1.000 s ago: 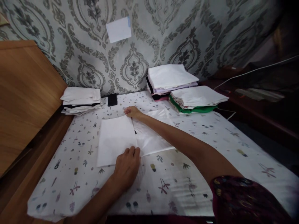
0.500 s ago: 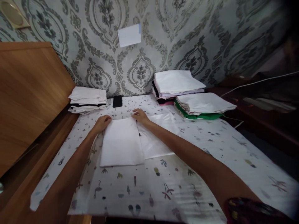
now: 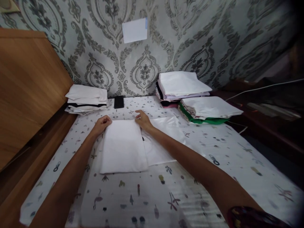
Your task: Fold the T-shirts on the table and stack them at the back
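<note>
A white garment (image 3: 123, 145) lies partly folded on the patterned sheet, its left part a neat rectangle. The right part (image 3: 161, 142) spreads flat and thinner, with a small black mark near the fold. My left hand (image 3: 102, 124) is closed at the far left corner, fingers curled on the cloth's edge. At the far right corner of the rectangle, my right hand (image 3: 143, 121) grips the edge with the thumb low and the index finger raised. My right forearm crosses over the flat part and hides some of it.
Folded clothes are stacked at the back left (image 3: 87, 96). Two more piles stand at the right, a white-topped one (image 3: 182, 83) and one with green cloth below (image 3: 211, 107). A black phone (image 3: 119, 102) lies by the wall. A wooden panel (image 3: 30, 79) borders the left side.
The view has shifted slightly. Both hands stay at the far corners of the garment, and the right index finger stands a little farther from the thumb.
</note>
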`<state>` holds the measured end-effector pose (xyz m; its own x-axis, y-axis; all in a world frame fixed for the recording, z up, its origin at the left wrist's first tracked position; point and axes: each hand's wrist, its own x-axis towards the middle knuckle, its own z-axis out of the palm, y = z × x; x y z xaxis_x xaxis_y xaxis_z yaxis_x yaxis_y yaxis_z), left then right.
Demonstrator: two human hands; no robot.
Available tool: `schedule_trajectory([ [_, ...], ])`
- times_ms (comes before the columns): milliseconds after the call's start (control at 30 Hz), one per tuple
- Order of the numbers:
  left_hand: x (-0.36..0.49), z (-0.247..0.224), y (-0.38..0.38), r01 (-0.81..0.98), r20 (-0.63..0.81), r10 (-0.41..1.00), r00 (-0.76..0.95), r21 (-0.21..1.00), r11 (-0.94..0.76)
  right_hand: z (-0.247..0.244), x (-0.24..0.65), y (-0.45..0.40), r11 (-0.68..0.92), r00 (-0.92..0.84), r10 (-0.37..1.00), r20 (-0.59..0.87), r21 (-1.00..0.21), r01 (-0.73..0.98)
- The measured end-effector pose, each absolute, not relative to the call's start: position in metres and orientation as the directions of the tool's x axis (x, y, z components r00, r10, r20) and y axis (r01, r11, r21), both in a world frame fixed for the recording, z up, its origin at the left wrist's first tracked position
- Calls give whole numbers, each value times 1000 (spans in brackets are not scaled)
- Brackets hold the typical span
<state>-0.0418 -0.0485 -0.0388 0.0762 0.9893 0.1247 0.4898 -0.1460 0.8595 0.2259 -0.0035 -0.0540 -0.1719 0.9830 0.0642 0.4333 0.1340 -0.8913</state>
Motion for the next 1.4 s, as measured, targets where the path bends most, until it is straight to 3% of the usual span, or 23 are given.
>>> schedule_trajectory([
  [133, -45, -46, -44, 525, 153, 983, 99, 832, -182, -51, 226, -5, 125, -264, 964, 15, -906, 404],
  [300, -48, -55, -43, 564, 209, 973, 102, 793, -229, -49, 228, -9, 270, -330, 935, 133, -868, 416],
  [533, -48, -53, -45, 733, 256, 961, 102, 633, -247, -54, 228, -12, 165, -308, 951, 42, -908, 386],
  [700, -46, -51, -46, 777, 256, 962, 94, 585, -231, -49, 232, -26, 415, -485, 849, 209, -833, 366],
  [900, -45, -49, -47, 792, 247, 965, 94, 569, -222, -41, 226, -37, 547, -434, 817, 379, -747, 377],
  [1133, -45, -51, -47, 824, 260, 961, 96, 520, -223, -55, 231, -33, 276, -290, 951, 111, -730, 626],
  [1267, -46, -52, -46, 824, 258, 959, 116, 514, -238, -48, 234, -39, 306, -306, 945, 111, -625, 718],
  [1400, -48, -52, -45, 841, 255, 959, 121, 488, -235, -43, 233, -49, 501, -443, 865, 235, -406, 764],
])
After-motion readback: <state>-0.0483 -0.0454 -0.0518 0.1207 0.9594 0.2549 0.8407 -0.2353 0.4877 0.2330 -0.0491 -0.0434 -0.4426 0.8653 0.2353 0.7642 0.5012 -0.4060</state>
